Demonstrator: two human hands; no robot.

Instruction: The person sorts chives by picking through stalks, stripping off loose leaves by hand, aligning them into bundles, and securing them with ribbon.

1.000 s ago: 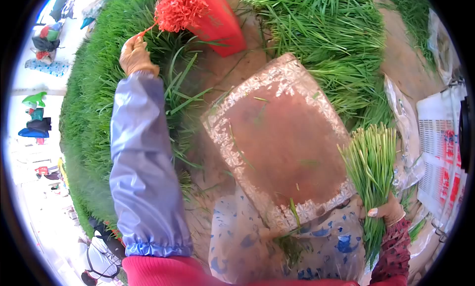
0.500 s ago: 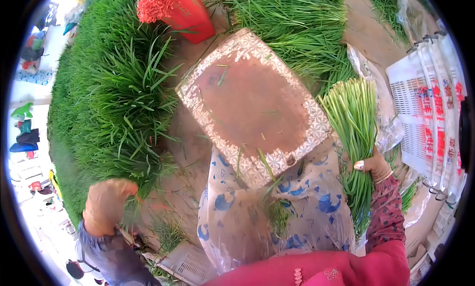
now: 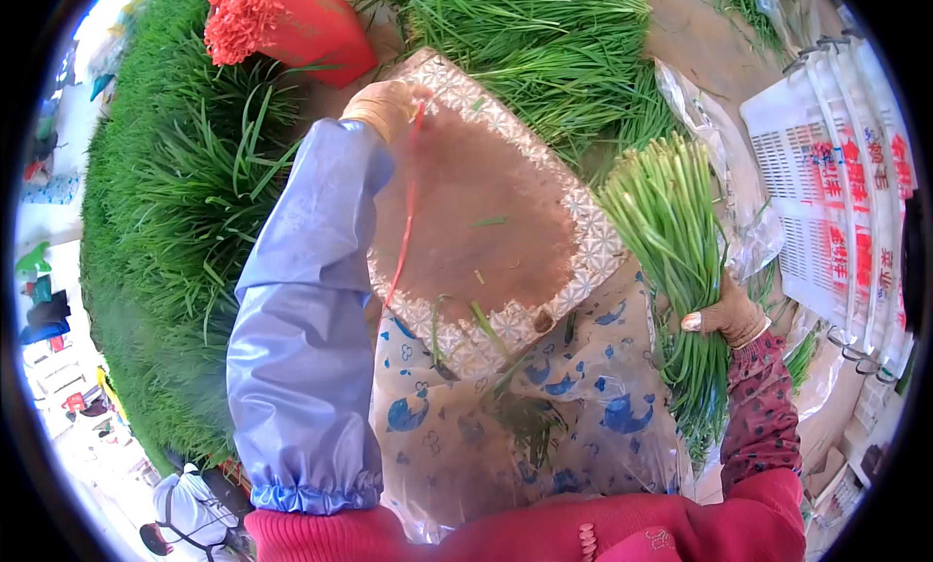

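Note:
My right hand (image 3: 734,314), in a tan glove, is wrapped round a thick bunch of garlic chives (image 3: 680,222), with the pale cut ends pointing up. At the far corner of the patterned board (image 3: 583,207), my gloved left hand (image 3: 386,107) pinches one end of a thin red strip (image 3: 407,207). The strip hangs down across the board's left side. Its lower end passes near the plastic apron (image 3: 544,436) over my lap. A few loose green blades lie on the board's worn brown middle.
A red container (image 3: 326,32) with a bundle of red strips (image 3: 241,22) stands beyond the board. Dense upright chives (image 3: 175,212) fill the left; more chives (image 3: 544,56) lie flat at the back. White plastic crates (image 3: 826,183) stand at the right beside clear plastic sheeting (image 3: 743,202).
My left hand has moved from the lower left up to the board's far corner, and a red strip now trails from it. My right hand still grips the chives.

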